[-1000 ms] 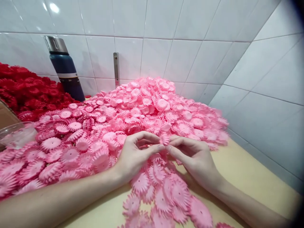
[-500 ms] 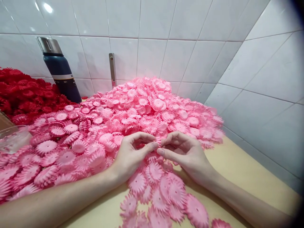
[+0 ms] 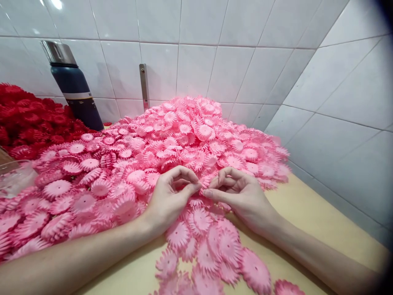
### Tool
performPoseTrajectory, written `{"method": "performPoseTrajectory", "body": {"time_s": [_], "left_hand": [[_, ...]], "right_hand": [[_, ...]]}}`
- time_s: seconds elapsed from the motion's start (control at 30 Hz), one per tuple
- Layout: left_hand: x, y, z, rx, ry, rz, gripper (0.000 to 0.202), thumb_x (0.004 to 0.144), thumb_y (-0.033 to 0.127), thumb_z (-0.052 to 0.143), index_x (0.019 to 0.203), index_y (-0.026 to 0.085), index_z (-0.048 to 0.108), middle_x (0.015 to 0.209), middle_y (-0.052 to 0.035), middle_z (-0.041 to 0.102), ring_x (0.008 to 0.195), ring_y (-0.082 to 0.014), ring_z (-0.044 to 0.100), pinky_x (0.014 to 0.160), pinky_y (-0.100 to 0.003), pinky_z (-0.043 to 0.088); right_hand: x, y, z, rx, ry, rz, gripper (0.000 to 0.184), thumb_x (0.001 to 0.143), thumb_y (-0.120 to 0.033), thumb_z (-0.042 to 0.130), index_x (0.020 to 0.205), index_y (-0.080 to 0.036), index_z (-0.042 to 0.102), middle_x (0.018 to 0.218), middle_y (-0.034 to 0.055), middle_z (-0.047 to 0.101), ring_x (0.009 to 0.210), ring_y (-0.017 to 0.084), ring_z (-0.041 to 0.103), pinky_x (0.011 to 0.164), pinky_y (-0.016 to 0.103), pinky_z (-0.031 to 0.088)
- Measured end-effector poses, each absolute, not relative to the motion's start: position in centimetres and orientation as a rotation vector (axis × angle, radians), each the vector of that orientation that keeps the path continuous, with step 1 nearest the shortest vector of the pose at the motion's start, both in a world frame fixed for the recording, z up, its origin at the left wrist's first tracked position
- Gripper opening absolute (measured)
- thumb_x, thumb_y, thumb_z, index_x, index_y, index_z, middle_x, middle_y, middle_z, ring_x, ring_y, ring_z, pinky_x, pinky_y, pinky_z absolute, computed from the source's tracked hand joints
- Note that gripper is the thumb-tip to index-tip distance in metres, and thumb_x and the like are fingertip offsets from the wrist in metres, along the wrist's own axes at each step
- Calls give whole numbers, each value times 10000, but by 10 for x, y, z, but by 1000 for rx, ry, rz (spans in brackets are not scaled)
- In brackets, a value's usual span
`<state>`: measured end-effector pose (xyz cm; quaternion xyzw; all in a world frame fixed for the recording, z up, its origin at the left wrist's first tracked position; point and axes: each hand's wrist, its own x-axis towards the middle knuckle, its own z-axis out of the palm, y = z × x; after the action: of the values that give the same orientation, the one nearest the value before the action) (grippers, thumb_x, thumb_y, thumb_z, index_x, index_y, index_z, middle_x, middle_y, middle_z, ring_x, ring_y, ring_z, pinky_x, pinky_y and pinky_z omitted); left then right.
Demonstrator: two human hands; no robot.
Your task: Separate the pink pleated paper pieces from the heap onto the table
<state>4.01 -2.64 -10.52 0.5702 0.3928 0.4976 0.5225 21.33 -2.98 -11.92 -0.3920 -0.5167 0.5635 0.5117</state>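
A large heap of pink paper flower discs [image 3: 184, 139] covers the tan table [image 3: 307, 221] up to the tiled wall. My left hand [image 3: 168, 198] and my right hand [image 3: 239, 194] rest at the heap's near edge, fingertips almost meeting. Both hands are curled in a pinch around a small pink flower piece [image 3: 205, 183] held between them; most of it is hidden by the fingers. Loose pink discs [image 3: 211, 246] lie on the table under and in front of my wrists.
A pile of red flower discs [image 3: 27, 119] lies at the far left. A dark blue flask with a steel cap [image 3: 72, 88] stands against the wall. A clear plastic container [image 3: 14, 176] sits at the left edge. White tiled walls close the back and right.
Both hands have drawn slightly closer together and a little up the heap; the fingers curl tighter around the piece. The view has shifted a little.
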Motion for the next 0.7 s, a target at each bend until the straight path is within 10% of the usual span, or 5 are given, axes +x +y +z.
{"method": "performPoseTrajectory", "body": {"time_s": [0.7], "left_hand": [[41, -27, -110, 1179, 887, 1267, 238, 807, 140, 618, 733, 183, 396, 775, 42, 530, 710, -78, 530, 713, -231, 452]], "right_hand": [[213, -29, -118, -899, -1264, 1370, 165, 748, -229, 758, 801, -188, 607, 714, -40, 565, 461, 24, 443, 403, 171, 354]]}}
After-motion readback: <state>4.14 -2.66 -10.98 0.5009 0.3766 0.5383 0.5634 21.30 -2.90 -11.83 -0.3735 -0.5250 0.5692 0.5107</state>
